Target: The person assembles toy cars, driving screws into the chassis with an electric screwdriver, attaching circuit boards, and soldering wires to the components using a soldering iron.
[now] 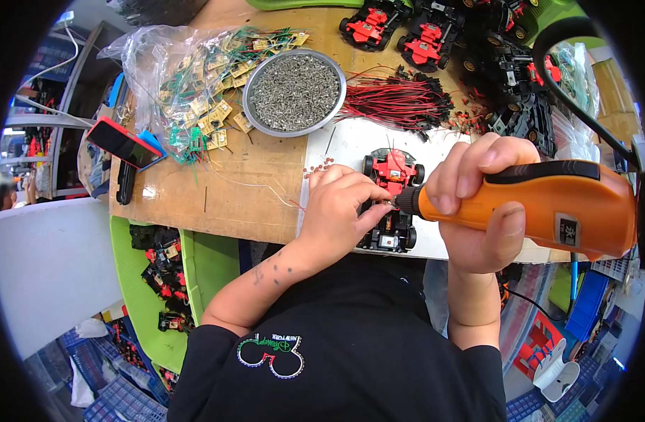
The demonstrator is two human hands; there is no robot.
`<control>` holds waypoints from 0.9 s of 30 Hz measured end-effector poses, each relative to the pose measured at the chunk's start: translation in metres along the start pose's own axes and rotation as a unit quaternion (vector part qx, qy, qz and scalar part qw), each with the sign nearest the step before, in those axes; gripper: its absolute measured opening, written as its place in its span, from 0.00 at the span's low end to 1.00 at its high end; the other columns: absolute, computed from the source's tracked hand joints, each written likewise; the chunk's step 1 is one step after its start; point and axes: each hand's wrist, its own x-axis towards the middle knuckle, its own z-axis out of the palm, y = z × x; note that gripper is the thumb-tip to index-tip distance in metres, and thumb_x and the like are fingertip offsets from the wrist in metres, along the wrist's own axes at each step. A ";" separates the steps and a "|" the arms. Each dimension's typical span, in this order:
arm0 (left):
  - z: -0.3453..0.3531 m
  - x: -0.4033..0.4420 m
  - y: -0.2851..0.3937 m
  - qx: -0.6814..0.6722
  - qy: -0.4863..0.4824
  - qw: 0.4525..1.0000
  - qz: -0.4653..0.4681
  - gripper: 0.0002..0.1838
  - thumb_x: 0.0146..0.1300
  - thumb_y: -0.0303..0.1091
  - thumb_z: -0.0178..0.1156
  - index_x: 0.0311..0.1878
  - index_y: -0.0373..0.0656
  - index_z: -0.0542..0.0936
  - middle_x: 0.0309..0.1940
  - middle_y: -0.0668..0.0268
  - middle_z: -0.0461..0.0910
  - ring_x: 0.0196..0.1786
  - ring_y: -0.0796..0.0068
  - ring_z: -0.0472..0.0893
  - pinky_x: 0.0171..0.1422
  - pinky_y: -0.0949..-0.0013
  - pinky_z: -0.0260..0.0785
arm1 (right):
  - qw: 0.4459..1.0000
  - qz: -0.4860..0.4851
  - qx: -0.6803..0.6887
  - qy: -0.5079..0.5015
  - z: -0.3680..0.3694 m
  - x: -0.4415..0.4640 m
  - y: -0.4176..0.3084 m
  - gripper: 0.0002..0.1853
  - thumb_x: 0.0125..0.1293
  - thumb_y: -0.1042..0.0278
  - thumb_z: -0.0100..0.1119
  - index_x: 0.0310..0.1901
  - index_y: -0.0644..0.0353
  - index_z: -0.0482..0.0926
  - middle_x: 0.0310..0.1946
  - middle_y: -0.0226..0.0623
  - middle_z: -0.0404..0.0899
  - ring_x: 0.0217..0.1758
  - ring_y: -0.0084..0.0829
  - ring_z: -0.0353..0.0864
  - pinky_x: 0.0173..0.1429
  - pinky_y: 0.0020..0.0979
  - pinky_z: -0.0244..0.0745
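A toy car chassis, black with a red top section, lies on a white board at the table's front. My right hand is wrapped round an orange electric screwdriver, held nearly level with its black nose pointing left over the chassis. At that nose, the thumb and index finger of my left hand are pinched together over the middle of the chassis. Whatever sits between those fingertips is too small to make out. The screwdriver's tip is mostly hidden by them.
Behind the board stands a metal bowl of small screws. Red and black wires lie to its right, small circuit boards to its left. More chassis fill the back right. A phone and green bin are left.
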 end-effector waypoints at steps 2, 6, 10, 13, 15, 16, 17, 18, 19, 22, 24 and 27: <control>0.000 0.000 0.000 -0.033 -0.009 0.999 -0.019 0.07 0.51 0.34 0.74 0.34 0.50 0.86 0.33 0.75 0.83 0.45 0.69 0.76 0.56 0.60 0.59 | 1.000 0.001 0.003 0.000 0.001 0.000 0.000 0.27 0.67 0.42 0.64 0.50 0.58 0.67 0.33 0.32 0.68 0.28 0.24 0.69 0.33 0.26 0.66; -0.001 0.000 -0.001 -0.019 -0.014 0.999 -0.028 0.07 0.51 0.34 0.74 0.33 0.50 0.85 0.33 0.75 0.83 0.45 0.69 0.76 0.57 0.60 0.58 | 1.000 -0.001 0.006 -0.001 0.003 -0.001 0.001 0.27 0.67 0.43 0.64 0.49 0.59 0.68 0.32 0.32 0.67 0.28 0.24 0.69 0.32 0.26 0.66; 0.000 -0.001 -0.002 -0.014 -0.009 0.999 -0.038 0.07 0.51 0.34 0.74 0.32 0.50 0.85 0.32 0.75 0.82 0.44 0.68 0.76 0.57 0.59 0.58 | 1.000 -0.010 0.003 0.002 0.004 -0.001 0.003 0.26 0.67 0.44 0.63 0.49 0.59 0.68 0.32 0.32 0.67 0.27 0.24 0.69 0.31 0.26 0.66; 0.000 -0.001 -0.002 -0.020 -0.010 0.999 -0.045 0.06 0.51 0.34 0.74 0.31 0.50 0.85 0.32 0.75 0.82 0.44 0.67 0.75 0.57 0.59 0.58 | 1.000 -0.011 0.006 0.005 0.003 -0.001 0.005 0.26 0.67 0.44 0.64 0.49 0.59 0.68 0.31 0.32 0.67 0.27 0.24 0.69 0.31 0.26 0.66; -0.001 -0.001 -0.002 -0.022 -0.010 0.999 -0.047 0.06 0.51 0.34 0.73 0.31 0.50 0.85 0.32 0.75 0.82 0.44 0.67 0.75 0.57 0.59 0.59 | 1.000 -0.012 0.008 0.004 0.003 -0.001 0.005 0.26 0.67 0.44 0.64 0.49 0.59 0.68 0.31 0.32 0.67 0.27 0.24 0.68 0.31 0.26 0.66; 0.000 0.000 -0.002 -0.013 -0.011 0.999 -0.050 0.05 0.52 0.34 0.73 0.31 0.50 0.86 0.32 0.74 0.82 0.44 0.67 0.75 0.57 0.59 0.59 | 1.000 -0.013 -0.001 0.004 0.004 -0.001 0.004 0.26 0.67 0.44 0.64 0.49 0.58 0.68 0.31 0.32 0.67 0.27 0.23 0.68 0.31 0.26 0.66; 0.000 0.000 -0.002 -0.005 -0.012 0.998 -0.054 0.05 0.52 0.34 0.73 0.31 0.49 0.86 0.31 0.74 0.83 0.44 0.67 0.75 0.57 0.59 0.59 | 1.000 -0.015 -0.009 0.004 0.004 -0.001 0.004 0.26 0.67 0.44 0.64 0.49 0.58 0.68 0.31 0.32 0.67 0.27 0.23 0.68 0.31 0.26 0.66; 0.000 0.000 -0.002 -0.005 -0.011 0.998 -0.054 0.05 0.52 0.34 0.73 0.31 0.49 0.86 0.31 0.74 0.83 0.44 0.67 0.75 0.57 0.59 0.59 | 1.000 -0.015 -0.010 0.004 0.004 -0.001 0.004 0.26 0.67 0.44 0.64 0.49 0.58 0.68 0.31 0.32 0.67 0.27 0.23 0.68 0.31 0.26 0.66; -0.001 0.000 -0.002 -0.009 -0.011 0.998 -0.057 0.05 0.52 0.34 0.73 0.31 0.49 0.86 0.31 0.74 0.83 0.44 0.67 0.75 0.56 0.59 0.59 | 1.000 -0.015 -0.011 0.005 0.004 -0.001 0.003 0.26 0.67 0.44 0.64 0.49 0.58 0.68 0.31 0.32 0.67 0.27 0.23 0.68 0.31 0.25 0.66; -0.002 0.001 -0.002 -0.016 -0.014 0.998 -0.061 0.05 0.52 0.35 0.73 0.31 0.50 0.86 0.31 0.74 0.83 0.44 0.67 0.75 0.56 0.59 0.59 | 1.000 -0.013 -0.014 0.009 0.004 -0.001 0.002 0.26 0.67 0.43 0.63 0.49 0.58 0.68 0.31 0.32 0.67 0.27 0.23 0.68 0.31 0.25 0.66; -0.003 0.001 -0.001 -0.018 -0.015 0.998 -0.062 0.04 0.52 0.35 0.73 0.31 0.50 0.86 0.31 0.75 0.83 0.44 0.68 0.75 0.56 0.59 0.59 | 1.000 -0.011 -0.017 0.011 0.005 -0.001 0.002 0.26 0.67 0.43 0.63 0.49 0.58 0.67 0.31 0.32 0.67 0.27 0.23 0.68 0.32 0.25 0.66; -0.004 0.000 -0.001 -0.013 -0.019 0.998 -0.062 0.05 0.52 0.35 0.73 0.32 0.51 0.87 0.32 0.75 0.83 0.44 0.68 0.75 0.56 0.60 0.59 | 1.000 -0.013 -0.015 0.007 0.003 -0.001 0.003 0.26 0.67 0.43 0.63 0.49 0.57 0.67 0.31 0.32 0.67 0.27 0.23 0.68 0.32 0.25 0.66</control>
